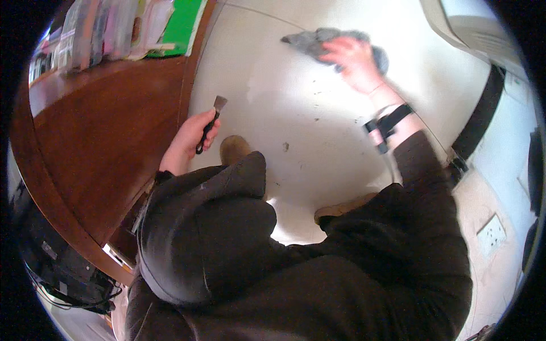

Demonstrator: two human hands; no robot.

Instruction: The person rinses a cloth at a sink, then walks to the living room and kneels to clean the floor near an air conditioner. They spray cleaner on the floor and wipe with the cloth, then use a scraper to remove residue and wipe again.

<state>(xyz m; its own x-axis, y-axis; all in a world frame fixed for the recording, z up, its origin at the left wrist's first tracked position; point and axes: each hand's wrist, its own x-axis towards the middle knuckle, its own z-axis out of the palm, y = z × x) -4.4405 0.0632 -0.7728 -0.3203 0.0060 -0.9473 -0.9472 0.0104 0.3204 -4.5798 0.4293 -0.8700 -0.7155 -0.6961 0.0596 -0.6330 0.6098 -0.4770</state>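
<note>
My right hand (352,59) presses a crumpled grey cloth (303,44) against the pale floor tiles (264,76), at the top of the view; hand and cloth are somewhat blurred. In my left hand (199,130) is a small scraper with a black handle (207,130) and a flat metal blade (220,102) pointing up and away from me. That hand is beside the wooden furniture, off the floor. Dark specks and bits of dirt (286,146) lie scattered on the tiles between my hands and my shoes.
A brown wooden cabinet or desk (115,111) with books and folders (106,34) stands at left. Below it is a black bag (59,255). A pale rounded appliance or fixture (473,30) occupies the upper right. A wall socket (492,235) and dark skirting (477,111) are at right.
</note>
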